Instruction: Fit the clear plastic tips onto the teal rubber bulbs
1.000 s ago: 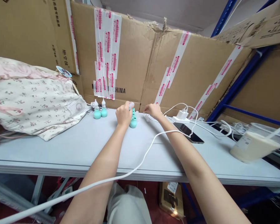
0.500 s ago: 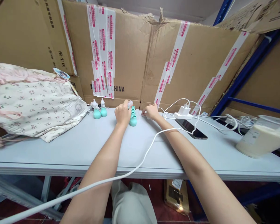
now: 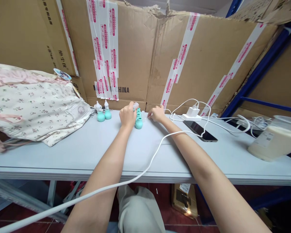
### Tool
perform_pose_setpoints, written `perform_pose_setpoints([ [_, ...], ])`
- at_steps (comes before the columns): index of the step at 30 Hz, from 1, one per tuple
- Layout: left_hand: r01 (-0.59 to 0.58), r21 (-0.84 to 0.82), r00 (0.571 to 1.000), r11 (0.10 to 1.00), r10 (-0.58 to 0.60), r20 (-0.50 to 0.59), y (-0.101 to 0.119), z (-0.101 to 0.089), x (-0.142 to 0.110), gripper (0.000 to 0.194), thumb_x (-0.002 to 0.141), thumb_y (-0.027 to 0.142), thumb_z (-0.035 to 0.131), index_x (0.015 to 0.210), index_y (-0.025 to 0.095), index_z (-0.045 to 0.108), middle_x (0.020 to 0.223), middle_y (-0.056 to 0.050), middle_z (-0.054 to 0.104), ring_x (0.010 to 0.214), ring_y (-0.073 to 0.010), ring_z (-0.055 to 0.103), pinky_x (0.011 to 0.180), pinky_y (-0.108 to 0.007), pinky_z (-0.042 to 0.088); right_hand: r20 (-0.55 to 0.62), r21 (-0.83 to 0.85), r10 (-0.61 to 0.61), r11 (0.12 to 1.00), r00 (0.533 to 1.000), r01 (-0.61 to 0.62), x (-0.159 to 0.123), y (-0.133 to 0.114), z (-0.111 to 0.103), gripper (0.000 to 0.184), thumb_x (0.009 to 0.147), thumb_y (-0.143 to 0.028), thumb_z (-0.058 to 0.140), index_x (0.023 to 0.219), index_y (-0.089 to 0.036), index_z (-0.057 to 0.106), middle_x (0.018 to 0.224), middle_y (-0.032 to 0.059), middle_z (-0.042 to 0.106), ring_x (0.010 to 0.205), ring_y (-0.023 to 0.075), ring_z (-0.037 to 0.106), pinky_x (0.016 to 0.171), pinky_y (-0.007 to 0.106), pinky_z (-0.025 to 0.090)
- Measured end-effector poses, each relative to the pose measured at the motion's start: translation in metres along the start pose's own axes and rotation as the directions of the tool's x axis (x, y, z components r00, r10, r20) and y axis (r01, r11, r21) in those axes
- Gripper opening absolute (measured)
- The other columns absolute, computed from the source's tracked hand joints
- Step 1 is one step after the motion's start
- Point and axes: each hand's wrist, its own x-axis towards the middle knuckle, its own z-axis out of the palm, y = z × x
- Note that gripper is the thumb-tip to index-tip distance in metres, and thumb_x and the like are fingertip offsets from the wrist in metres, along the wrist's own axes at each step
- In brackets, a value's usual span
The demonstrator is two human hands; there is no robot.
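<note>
My left hand is closed around a clear plastic tip, which pokes out past the thumb side. Right beside it, a row of several teal rubber bulbs stands with open necks upward. My right hand is lowered to the tabletop with its fingers bent together; what they pinch, if anything, is too small to make out. Faint clear plastic pieces lie between the bulbs and the right fingers. Farther left, two teal bulb aspirators stand upright with clear nozzles fitted on top.
A floral cloth bag covers the table's left side. At right are a phone, a white charger on a power strip, loose cables and a cup of pale drink. One white cable crosses over my forearms. Cardboard walls the back.
The view has tilted and shifted slightly. Both hands stay at nearly the same places by the teal bulbs, with the clear tip still in the left hand.
</note>
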Motion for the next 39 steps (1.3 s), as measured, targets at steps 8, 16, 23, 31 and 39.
perform_pose_setpoints([
  [8, -0.005, 0.007, 1.0, 1.0, 0.005, 0.017, 0.001, -0.001, -0.001, 0.025, 0.091, 0.039, 0.044, 0.103, 0.022, 0.057, 0.089, -0.009, 0.069, 0.087, -0.0236, 0.064, 0.07, -0.028, 0.041, 0.001, -0.025, -0.003, 1.0, 1.0, 0.003, -0.002, 0.0, -0.001, 0.014, 0.077, -0.026, 0.066, 0.088, -0.027, 0.075, 0.099, 0.0065, 0.072, 0.101, 0.0257, 0.053, 0.088, 0.039, 0.025],
  [16, -0.003, 0.003, 0.999, 1.0, 0.003, 0.032, 0.003, -0.003, -0.001, 0.025, 0.091, 0.039, 0.044, 0.104, 0.023, 0.058, 0.091, -0.009, 0.069, 0.089, -0.0236, 0.064, 0.072, -0.028, 0.042, 0.002, -0.039, -0.016, 0.999, 1.0, 0.016, -0.003, -0.002, -0.002, 0.014, 0.078, -0.027, 0.066, 0.088, -0.027, 0.075, 0.098, 0.0066, 0.071, 0.102, 0.0254, 0.052, 0.087, 0.039, 0.024],
  [23, 0.003, -0.005, 0.998, 1.0, -0.003, 0.057, 0.004, -0.005, -0.001, 0.026, 0.092, 0.038, 0.042, 0.105, 0.023, 0.057, 0.093, -0.01, 0.069, 0.091, -0.0236, 0.064, 0.074, -0.029, 0.042, 0.007, -0.043, -0.013, 0.999, 1.0, 0.014, -0.003, 0.0, -0.002, 0.015, 0.077, -0.027, 0.066, 0.09, -0.028, 0.074, 0.099, 0.0056, 0.071, 0.102, 0.025, 0.052, 0.088, 0.039, 0.023],
  [31, -0.009, 0.006, 0.999, 1.0, 0.009, 0.038, 0.003, -0.004, -0.001, 0.025, 0.09, 0.038, 0.045, 0.104, 0.022, 0.058, 0.091, -0.01, 0.069, 0.089, -0.0243, 0.064, 0.071, -0.029, 0.042, -0.008, 0.0, -0.028, 1.0, 1.0, 0.028, -0.003, 0.001, -0.004, 0.015, 0.075, -0.025, 0.068, 0.089, -0.026, 0.074, 0.099, 0.0064, 0.071, 0.103, 0.0263, 0.052, 0.089, 0.041, 0.025],
  [39, -0.227, -0.088, 0.97, 0.97, 0.233, 0.069, 0.006, -0.005, -0.001, 0.025, 0.091, 0.029, 0.043, 0.108, 0.023, 0.061, 0.102, -0.007, 0.068, 0.096, -0.022, 0.061, 0.078, -0.029, 0.041, -0.138, 0.747, 0.003, 0.657, 0.99, 0.102, -0.007, -0.002, -0.051, 0.032, 0.086, -0.038, 0.053, 0.104, -0.018, 0.07, 0.097, 0.0058, 0.072, 0.088, 0.0167, 0.061, 0.084, 0.032, 0.043],
])
